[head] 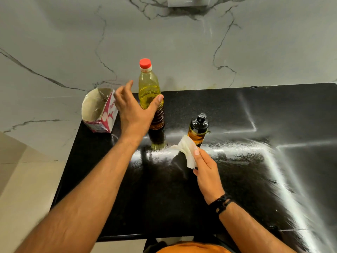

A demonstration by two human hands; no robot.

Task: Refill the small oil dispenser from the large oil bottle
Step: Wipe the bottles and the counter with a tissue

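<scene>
The large oil bottle (149,88), clear plastic with yellow oil and a red cap on, stands upright near the back of the black counter (237,115). My left hand (135,110) hovers just in front of it, fingers spread, thumb against its right side, not wrapped round it. The small oil dispenser (198,130), dark glass with a black pump top and amber oil inside, stands to the right of the bottle. My right hand (206,172) pinches a crumpled white tissue (187,150) just in front of the dispenser's base.
An opened pink and white carton (99,110) sits at the counter's back left corner, partly over the edge. A marble wall rises behind. The counter's glossy surface stretches to the right, and its front edge lies near my body.
</scene>
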